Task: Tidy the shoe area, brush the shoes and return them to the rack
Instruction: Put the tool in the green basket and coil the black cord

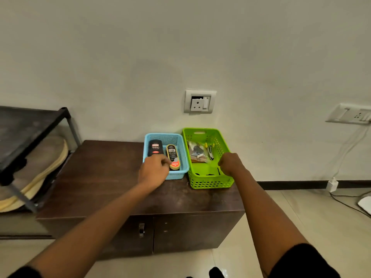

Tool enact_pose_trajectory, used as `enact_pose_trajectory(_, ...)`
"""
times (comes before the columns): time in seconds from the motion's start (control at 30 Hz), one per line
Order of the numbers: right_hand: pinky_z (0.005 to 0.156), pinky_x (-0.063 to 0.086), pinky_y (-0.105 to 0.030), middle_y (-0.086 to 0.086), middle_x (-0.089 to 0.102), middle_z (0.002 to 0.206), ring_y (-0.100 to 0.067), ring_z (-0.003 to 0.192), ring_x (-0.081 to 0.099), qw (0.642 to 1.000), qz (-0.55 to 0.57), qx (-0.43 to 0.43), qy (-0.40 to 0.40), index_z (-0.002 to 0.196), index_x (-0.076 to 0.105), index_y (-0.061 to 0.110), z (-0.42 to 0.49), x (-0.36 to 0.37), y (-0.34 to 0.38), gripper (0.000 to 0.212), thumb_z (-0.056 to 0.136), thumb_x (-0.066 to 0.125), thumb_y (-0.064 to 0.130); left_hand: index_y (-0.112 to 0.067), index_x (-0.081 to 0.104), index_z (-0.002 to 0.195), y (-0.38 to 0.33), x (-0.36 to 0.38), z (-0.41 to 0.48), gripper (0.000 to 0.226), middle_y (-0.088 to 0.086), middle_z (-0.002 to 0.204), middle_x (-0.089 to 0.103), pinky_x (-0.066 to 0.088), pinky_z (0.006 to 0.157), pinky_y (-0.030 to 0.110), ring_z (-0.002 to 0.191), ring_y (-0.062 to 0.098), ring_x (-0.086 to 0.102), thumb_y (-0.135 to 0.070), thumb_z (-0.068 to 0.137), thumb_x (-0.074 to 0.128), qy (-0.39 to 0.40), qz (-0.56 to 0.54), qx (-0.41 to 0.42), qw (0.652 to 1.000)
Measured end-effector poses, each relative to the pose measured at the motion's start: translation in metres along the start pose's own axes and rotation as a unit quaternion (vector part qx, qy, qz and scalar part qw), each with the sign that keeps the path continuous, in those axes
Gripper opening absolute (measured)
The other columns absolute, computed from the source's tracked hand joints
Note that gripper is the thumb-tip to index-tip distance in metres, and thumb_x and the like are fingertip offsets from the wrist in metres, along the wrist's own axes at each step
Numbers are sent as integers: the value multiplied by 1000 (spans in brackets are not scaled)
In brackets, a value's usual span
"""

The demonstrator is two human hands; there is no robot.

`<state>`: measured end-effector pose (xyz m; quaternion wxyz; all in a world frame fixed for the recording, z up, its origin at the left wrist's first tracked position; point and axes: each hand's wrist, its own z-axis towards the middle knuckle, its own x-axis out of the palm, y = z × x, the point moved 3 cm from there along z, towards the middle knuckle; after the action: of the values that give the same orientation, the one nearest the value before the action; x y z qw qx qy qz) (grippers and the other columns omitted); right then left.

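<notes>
A blue basket (181,149) on the dark wooden cabinet (104,177) holds a black polish bottle (155,148) and a shoe brush (172,155) with a tan body and red label. My left hand (153,170) covers the basket's near-left corner, its curled fingers closing on the near end of the brush. My right hand (230,164) sits over the right rim of a green basket (206,182), fingers curled down inside and gripping the rim. A shoe rack (30,125) stands at the left, with pale soles (48,157) on a lower shelf.
The green basket holds small packets and a nail clipper (210,152). Wall sockets (199,101) are above the baskets and at the far right (353,115). A white adapter (332,184) and cables lie on the tiled floor at the right. The cabinet has two doors with a latch (141,229).
</notes>
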<state>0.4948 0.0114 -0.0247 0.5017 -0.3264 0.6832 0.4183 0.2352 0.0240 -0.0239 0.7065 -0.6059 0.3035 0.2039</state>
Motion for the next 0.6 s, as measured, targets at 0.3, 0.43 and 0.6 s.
enact_pose_trajectory(0.3, 81, 46, -34, -17, 68, 103, -34, 100, 61, 980, 160, -19, -116, 94, 71, 10, -113, 15, 50, 31, 78, 47, -3, -35, 62, 70, 63, -76, -93, 26, -9, 87, 68, 51, 79, 29, 84, 10, 62, -14, 86, 59, -57, -24, -140, 988)
enact_pose_trajectory(0.43, 75, 44, -29, -10, 71, 92, -30, 91, 63, 968, 233, -46, -80, 80, 69, 12, -154, 50, 86, 27, 76, 49, -4, -34, 65, 69, 74, -104, -126, 23, -8, 87, 68, 51, 74, 28, 82, 11, 62, -18, 85, 61, -91, -57, -173, 979)
enact_pose_trajectory(0.6, 72, 36, -20, -7, 71, 94, -22, 90, 62, 958, 273, -78, -50, 83, 72, 9, -192, 73, 132, 31, 80, 46, -7, -30, 67, 74, 87, -139, -163, 16, -8, 88, 68, 43, 65, 22, 79, 8, 60, -21, 87, 62, -119, -88, -219, 964)
